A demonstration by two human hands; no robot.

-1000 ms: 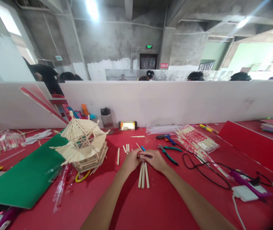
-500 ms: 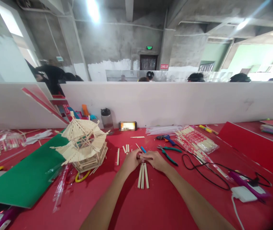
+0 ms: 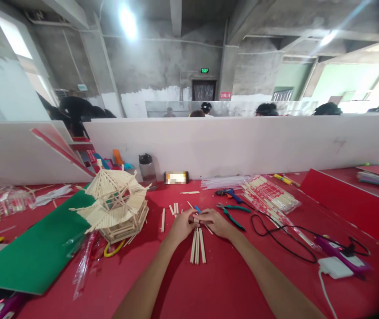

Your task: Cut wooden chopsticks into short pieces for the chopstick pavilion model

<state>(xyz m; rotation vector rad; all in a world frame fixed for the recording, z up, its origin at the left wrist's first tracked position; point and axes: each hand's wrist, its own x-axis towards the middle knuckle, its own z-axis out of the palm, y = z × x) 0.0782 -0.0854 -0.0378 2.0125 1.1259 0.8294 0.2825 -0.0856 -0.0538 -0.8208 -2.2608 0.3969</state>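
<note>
My left hand [image 3: 183,227] and my right hand [image 3: 215,222] meet over the red table, fingers closed around a short pale wooden stick [image 3: 196,220], partly hidden by the fingertips. Just below them, several longer wooden sticks [image 3: 197,250] lie side by side, fanning slightly toward me. A thin stick [image 3: 209,229] pokes out beneath my right hand. Beyond my fingertips is a blue pen-like object [image 3: 197,208], partly covered. To the left of my left hand lie a wooden stick [image 3: 163,220] and several shorter pieces [image 3: 176,208].
A pagoda-like stick model [image 3: 119,208] stands left beside a green board [image 3: 39,243]. Green-handled pliers [image 3: 234,219], a blue glue gun [image 3: 229,193], its black cable [image 3: 277,248] and wrapped stick packs [image 3: 272,195] lie right. A bottle [image 3: 147,170] and phone [image 3: 176,177] stand behind.
The view has tilted up slightly. Both hands stay together over the sticks, with small finger shifts; a thin stick now shows beneath my right hand.
</note>
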